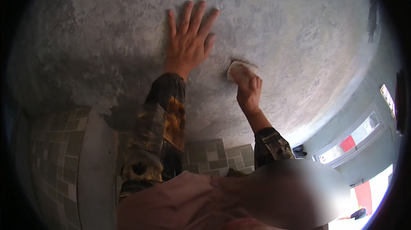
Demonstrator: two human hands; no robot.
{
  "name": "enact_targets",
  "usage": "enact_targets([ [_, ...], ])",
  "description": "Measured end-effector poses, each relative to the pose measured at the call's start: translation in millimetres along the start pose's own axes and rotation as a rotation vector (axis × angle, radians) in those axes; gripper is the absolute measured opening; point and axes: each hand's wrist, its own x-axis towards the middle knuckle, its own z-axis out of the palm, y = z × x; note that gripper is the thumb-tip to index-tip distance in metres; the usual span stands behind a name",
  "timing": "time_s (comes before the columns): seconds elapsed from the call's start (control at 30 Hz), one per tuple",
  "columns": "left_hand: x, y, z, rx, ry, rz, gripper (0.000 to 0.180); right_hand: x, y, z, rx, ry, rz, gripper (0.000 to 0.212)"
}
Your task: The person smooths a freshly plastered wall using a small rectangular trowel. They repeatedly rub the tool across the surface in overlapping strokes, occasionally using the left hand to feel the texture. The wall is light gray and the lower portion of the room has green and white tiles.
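My left hand [187,37] lies flat against a mottled grey plaster wall [299,24], its fingers spread and nothing in them. To its right and a little lower, my right hand [249,88] is closed around a pale, flat pad with a rounded edge [233,70]. The pad rests against the wall surface; the fingers cover part of it, and blur keeps me from telling its exact kind. Both forearms wear dark patterned sleeves [165,131].
Grey-green tiles [58,153] cover a surface at the lower left, beside a plain grey upright strip [100,157]. More tiles [203,157] show between my arms. At right, a greenish wall holds a long window [349,143], with a bright opening [381,195] below it.
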Motion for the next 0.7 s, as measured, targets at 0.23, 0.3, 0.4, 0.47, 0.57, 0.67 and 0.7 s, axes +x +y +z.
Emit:
enact_targets([
  [0.23,-1.3,2.2,-0.9,0.037,-0.025,-0.019,0.064,13.7,-15.8,4.8,-0.007,-0.001,0.079,0.041],
  [0.3,-0.3,0.6,0.3,0.034,0.002,-0.005,0.064,12.2,-16.2,2.8,-0.013,-0.004,-0.009,0.041],
  [0.4,-1.2,0.6,1.3,0.040,0.011,0.006,0.064,2.0,-5.0,-8.2,-0.072,-0.057,0.010,0.042],
  [0.47,-1.9,1.8,1.6,0.074,-0.002,0.015,0.064,-4.2,11.8,-17.1,-0.088,0.030,0.055,0.043],
  [0.57,-3.0,3.4,2.1,0.093,-0.005,0.010,0.063,-8.2,39.8,-20.5,-0.048,0.077,0.338,0.044],
  [0.67,-3.3,3.1,2.3,0.111,-0.010,0.009,0.062,-19.6,49.6,-20.4,-0.008,0.098,0.378,0.045],
  [0.7,-3.3,2.5,2.9,0.110,-0.005,0.011,0.062,-23.1,51.9,-19.7,-0.031,0.036,0.361,0.044],
])
